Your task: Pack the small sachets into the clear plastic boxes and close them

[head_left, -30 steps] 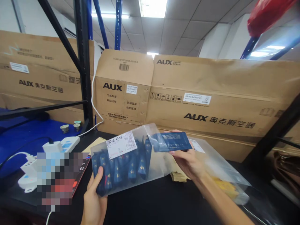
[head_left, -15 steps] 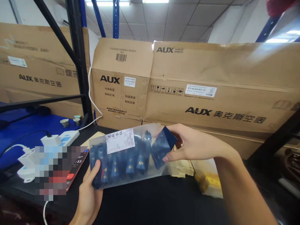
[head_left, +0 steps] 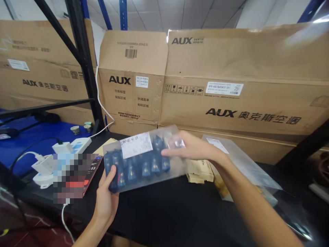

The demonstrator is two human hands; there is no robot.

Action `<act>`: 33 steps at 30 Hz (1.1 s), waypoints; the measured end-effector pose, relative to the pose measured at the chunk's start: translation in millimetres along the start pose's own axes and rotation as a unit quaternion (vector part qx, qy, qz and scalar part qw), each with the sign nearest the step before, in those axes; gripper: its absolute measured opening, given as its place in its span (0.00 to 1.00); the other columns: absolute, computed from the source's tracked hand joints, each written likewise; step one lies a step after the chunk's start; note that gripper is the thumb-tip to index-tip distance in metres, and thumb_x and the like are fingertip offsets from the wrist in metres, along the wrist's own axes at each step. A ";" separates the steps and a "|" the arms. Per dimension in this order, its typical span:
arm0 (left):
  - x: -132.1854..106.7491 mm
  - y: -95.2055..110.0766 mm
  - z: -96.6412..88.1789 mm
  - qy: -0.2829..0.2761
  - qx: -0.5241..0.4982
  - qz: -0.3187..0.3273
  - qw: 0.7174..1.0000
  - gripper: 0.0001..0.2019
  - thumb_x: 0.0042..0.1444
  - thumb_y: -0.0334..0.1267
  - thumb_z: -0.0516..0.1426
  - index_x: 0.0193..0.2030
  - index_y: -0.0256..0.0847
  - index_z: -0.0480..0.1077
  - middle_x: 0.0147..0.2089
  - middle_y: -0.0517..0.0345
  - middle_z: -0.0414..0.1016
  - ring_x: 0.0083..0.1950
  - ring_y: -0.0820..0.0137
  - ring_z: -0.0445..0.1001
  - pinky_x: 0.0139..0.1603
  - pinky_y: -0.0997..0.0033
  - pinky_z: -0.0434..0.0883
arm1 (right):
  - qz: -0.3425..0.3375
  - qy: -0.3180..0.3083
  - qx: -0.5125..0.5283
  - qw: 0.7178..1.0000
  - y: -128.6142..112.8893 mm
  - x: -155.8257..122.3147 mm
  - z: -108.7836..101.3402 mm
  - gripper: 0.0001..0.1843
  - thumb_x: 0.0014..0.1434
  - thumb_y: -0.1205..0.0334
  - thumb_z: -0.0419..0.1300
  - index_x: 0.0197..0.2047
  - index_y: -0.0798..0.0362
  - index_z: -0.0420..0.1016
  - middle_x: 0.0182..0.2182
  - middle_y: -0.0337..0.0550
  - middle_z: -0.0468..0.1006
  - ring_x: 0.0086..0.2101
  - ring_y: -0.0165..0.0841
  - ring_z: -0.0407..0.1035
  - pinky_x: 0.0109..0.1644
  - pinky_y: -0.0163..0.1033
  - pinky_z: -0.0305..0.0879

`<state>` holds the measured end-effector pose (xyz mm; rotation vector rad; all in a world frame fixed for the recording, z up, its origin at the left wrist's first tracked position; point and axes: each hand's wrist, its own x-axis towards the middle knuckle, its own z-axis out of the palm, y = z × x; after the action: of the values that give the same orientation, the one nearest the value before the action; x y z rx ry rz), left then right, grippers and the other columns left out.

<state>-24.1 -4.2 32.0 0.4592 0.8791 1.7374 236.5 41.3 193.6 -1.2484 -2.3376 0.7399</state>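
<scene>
A clear frosted plastic bag (head_left: pixel 154 180) with several dark blue foil packets (head_left: pixel 131 170) inside is held tilted above the black table. It bears a white label (head_left: pixel 137 144) with handwriting and print. My left hand (head_left: pixel 106 192) grips the bag's lower left end, thumb in front and fingers behind. My right hand (head_left: pixel 190 145), partly smeared by motion, is closed at the bag's right end, its thumb across the front near the rightmost packets. Plastic partly covers its fingertips.
Beige paper packets (head_left: pixel 199 171) and another clear bag (head_left: pixel 239 159) with yellow contents lie to the right. A phone (head_left: pixel 94 171) and a white power strip (head_left: pixel 83 145) with plugs stand left. AUX cardboard boxes (head_left: pixel 231 103) wall the back; a black rack post (head_left: pixel 84 68) rises at left.
The blue packet that my right hand held at the bag's right end now appears inside with the others. My right hand has shifted slightly left. The view has tilted down.
</scene>
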 end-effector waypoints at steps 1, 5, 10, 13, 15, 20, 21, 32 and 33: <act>0.0 0.8 0.8 0.013 -0.012 0.007 1.000 0.21 0.63 0.44 0.69 0.63 0.49 0.82 0.64 0.56 0.83 0.70 0.55 0.77 0.67 0.61 0.78 | -0.040 0.054 0.010 0.998 0.1 2.3 1.9 0.25 0.59 0.37 0.73 0.32 0.51 0.77 0.30 0.39 0.79 0.28 0.31 0.68 0.31 0.38 0.63; -0.1 2.3 1.2 0.034 -0.035 0.011 0.999 0.17 0.66 0.42 0.66 0.60 0.48 0.83 0.62 0.56 0.84 0.69 0.59 0.78 0.64 0.67 0.79 | -0.121 0.083 0.040 0.988 -2.4 5.9 3.3 0.21 0.59 0.45 0.76 0.48 0.50 0.82 0.50 0.43 0.84 0.43 0.36 0.74 0.44 0.40 0.69; 1.4 1.2 -1.0 0.014 -0.037 0.009 0.999 0.16 0.63 0.42 0.68 0.57 0.46 0.84 0.58 0.54 0.85 0.67 0.56 0.80 0.64 0.61 0.81 | -0.105 0.037 0.056 0.992 -2.5 1.4 0.9 0.20 0.61 0.47 0.74 0.52 0.47 0.88 0.51 0.45 0.88 0.48 0.42 0.80 0.46 0.42 0.74; 2.5 1.7 -0.3 0.016 -0.043 0.014 0.999 0.15 0.64 0.42 0.68 0.57 0.47 0.84 0.59 0.54 0.85 0.68 0.55 0.78 0.63 0.61 0.81 | -0.103 0.067 0.050 0.991 -0.8 2.5 5.7 0.20 0.64 0.48 0.72 0.57 0.44 0.88 0.62 0.47 0.84 0.48 0.44 0.82 0.42 0.42 0.76; 2.7 2.7 0.6 0.020 -0.048 0.016 0.999 0.15 0.65 0.42 0.67 0.57 0.47 0.84 0.60 0.54 0.84 0.69 0.56 0.77 0.62 0.61 0.81 | -0.116 0.094 0.040 0.988 -1.7 4.6 10.3 0.18 0.66 0.51 0.71 0.56 0.44 0.89 0.64 0.47 0.82 0.52 0.45 0.82 0.46 0.44 0.78; 1.9 3.7 1.2 0.030 -0.058 0.018 0.998 0.12 0.65 0.40 0.67 0.54 0.44 0.84 0.57 0.52 0.85 0.63 0.58 0.80 0.55 0.65 0.82 | -0.116 0.076 0.048 0.989 -8.3 7.2 19.2 0.16 0.66 0.54 0.70 0.55 0.43 0.89 0.57 0.44 0.87 0.61 0.48 0.79 0.59 0.50 0.78; 2.0 3.5 0.8 0.025 -0.058 0.019 0.998 0.12 0.64 0.41 0.67 0.53 0.44 0.84 0.55 0.52 0.85 0.59 0.59 0.81 0.51 0.67 0.82 | -0.114 0.094 0.057 0.987 -8.7 8.0 20.7 0.15 0.65 0.55 0.71 0.53 0.44 0.90 0.56 0.44 0.88 0.58 0.48 0.81 0.58 0.50 0.78; 9.4 9.9 -3.0 0.092 -0.130 0.010 0.987 0.14 0.61 0.50 0.67 0.49 0.46 0.83 0.54 0.53 0.83 0.45 0.61 0.78 0.36 0.63 0.78 | -0.035 0.252 -0.100 0.962 62.1 70.5 35.9 0.10 0.63 0.71 0.61 0.42 0.55 0.85 0.44 0.51 0.89 0.46 0.42 0.82 0.58 0.49 0.77; 9.2 10.3 -2.5 0.094 -0.127 0.008 0.987 0.14 0.61 0.50 0.68 0.49 0.47 0.83 0.55 0.53 0.83 0.45 0.61 0.78 0.37 0.62 0.78 | -0.027 0.190 -0.145 0.971 72.4 79.9 41.2 0.14 0.63 0.73 0.60 0.45 0.56 0.86 0.48 0.52 0.88 0.50 0.44 0.81 0.62 0.49 0.74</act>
<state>-35.6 2.1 37.1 0.1347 0.7713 1.9004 217.6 131.4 124.0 -1.3019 -2.1961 0.1206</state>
